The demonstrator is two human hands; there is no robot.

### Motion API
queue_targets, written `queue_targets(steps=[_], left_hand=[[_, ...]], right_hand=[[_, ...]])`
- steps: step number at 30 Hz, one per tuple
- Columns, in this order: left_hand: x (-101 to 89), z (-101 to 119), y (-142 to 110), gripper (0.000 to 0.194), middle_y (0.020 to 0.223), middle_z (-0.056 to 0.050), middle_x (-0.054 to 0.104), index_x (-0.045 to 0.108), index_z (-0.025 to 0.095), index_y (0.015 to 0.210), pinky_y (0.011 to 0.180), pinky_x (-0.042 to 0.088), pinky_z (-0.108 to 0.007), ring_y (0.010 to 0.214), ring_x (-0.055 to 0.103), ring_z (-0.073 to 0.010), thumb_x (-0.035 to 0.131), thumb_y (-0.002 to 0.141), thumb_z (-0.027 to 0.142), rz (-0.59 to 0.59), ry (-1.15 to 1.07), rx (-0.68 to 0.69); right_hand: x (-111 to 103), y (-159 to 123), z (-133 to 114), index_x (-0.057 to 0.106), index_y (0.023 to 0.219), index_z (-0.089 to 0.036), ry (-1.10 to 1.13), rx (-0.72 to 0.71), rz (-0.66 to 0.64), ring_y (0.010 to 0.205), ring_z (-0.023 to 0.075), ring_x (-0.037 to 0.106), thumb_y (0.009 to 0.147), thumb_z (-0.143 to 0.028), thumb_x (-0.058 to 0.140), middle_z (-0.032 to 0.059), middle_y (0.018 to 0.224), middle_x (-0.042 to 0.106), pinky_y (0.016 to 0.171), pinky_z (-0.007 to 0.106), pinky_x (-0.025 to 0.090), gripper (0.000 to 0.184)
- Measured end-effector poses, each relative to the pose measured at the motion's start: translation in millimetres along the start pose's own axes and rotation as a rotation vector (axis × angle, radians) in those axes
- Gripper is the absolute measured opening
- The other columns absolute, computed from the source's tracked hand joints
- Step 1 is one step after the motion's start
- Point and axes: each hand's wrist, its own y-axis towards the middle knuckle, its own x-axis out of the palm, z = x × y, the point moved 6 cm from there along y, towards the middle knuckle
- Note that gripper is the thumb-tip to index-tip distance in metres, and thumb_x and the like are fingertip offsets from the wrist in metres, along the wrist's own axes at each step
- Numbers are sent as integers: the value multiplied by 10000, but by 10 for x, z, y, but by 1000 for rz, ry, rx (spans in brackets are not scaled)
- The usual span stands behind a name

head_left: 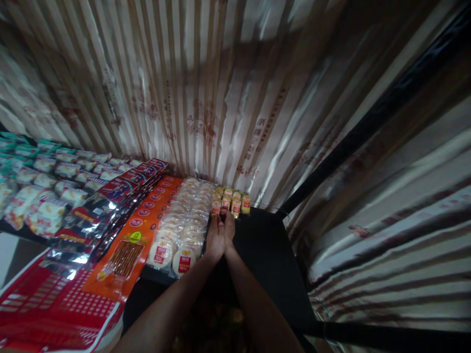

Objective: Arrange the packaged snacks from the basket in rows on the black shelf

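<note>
My left hand [215, 237] and my right hand [228, 228] are side by side and touching, both arms stretched forward over the black tabletop [268, 250]. Their fingers are closed together, and whatever lies between them is hidden. The fingertips reach the front of a block of small yellow packets with red labels [236, 206], set in short rows against the back. Immediately left of my hands are two long rows of round, pale biscuits in clear wrappers [189, 228]; the front ones carry red labels.
Farther left lie orange snack packs [143, 215], a fanned stack of dark shiny packs [99, 211] and many white wrapped snacks [47, 215]. A red basket [62, 309] stands front left. Striped plastic sheeting [198, 98] hangs behind, with a black pole [353, 127] slanting on the right.
</note>
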Motion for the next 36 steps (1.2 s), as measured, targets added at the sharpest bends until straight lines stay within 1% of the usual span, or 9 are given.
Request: queue_targets(steps=[2, 5, 10, 16, 20, 23, 27, 33, 36], left_hand=[[0, 14, 5, 470, 1392, -169, 430, 443, 62, 1298, 1123, 244, -345, 1316, 366, -210, 309, 900, 272, 2, 25, 13], [1, 48, 13, 484, 1408, -179, 403, 425, 46, 1309, 1133, 214, -339, 1329, 343, -202, 289, 901, 271, -12, 61, 29], [-30, 114, 19, 497, 1417, -180, 388, 421, 40, 1316, 1133, 216, -356, 1338, 325, -209, 280, 902, 276, -22, 77, 29], [-107, 231, -64, 474, 1379, -174, 444, 436, 40, 1305, 1115, 260, -361, 1306, 379, -217, 286, 895, 226, -3, 126, 57], [-111, 250, -203, 438, 1347, -167, 480, 464, 63, 1280, 1102, 279, -353, 1277, 415, -227, 304, 901, 214, -50, 190, 46], [-102, 241, -374, 432, 1341, -187, 476, 481, 35, 1255, 1101, 274, -346, 1271, 417, -234, 313, 896, 206, -87, 229, 31], [-112, 231, -708, 399, 1275, -137, 541, 524, 98, 1213, 1082, 306, -343, 1216, 464, -207, 328, 878, 193, -127, 266, 60], [-250, 162, -1386, 351, 1167, -127, 571, 563, 132, 1124, 1025, 373, -349, 1123, 504, -197, 324, 874, 191, -117, 225, 162], [-374, 101, -1779, 343, 1099, -114, 576, 571, 148, 1070, 966, 421, -347, 1028, 536, -181, 281, 906, 228, -175, 164, 201]], right_hand=[[0, -19, -9, 566, 1023, -182, -1, -46, 17, 952, 193, 560, 749, -281, 427, 83, 1026, 625, 894, 339, 432, 323], [30, -40, -15, 558, 1111, -196, -10, -82, -17, 1025, 192, 546, 769, -254, 409, 88, 1116, 607, 932, 340, 420, 378], [52, -37, -18, 547, 1193, -183, -56, -75, -96, 1083, 186, 521, 767, -223, 397, 94, 1178, 583, 977, 336, 395, 454], [-41, -100, -85, 565, 1184, -184, -40, -37, -89, 1061, 180, 512, 754, -195, 401, 95, 1144, 561, 952, 325, 413, 460], [-145, -265, -141, 602, 1118, -156, -57, 23, -92, 1018, 188, 521, 737, -170, 415, 111, 1109, 549, 938, 332, 421, 424], [-276, -459, -204, 603, 1110, -156, -58, 33, -79, 1035, 187, 512, 743, -164, 411, 111, 1124, 542, 933, 326, 423, 415], [-461, -779, -274, 600, 1109, -165, -53, 31, -94, 1024, 172, 523, 759, -166, 377, 95, 1108, 558, 947, 308, 415, 415], [-737, -1406, -351, 609, 1080, -171, -42, 13, -156, 1012, 181, 539, 784, -177, 345, 85, 1067, 600, 964, 345, 411, 396], [-913, -1825, -361, 612, 1061, -199, -31, 21, -178, 1021, 179, 542, 818, -184, 317, 69, 1067, 611, 963, 360, 413, 382]])
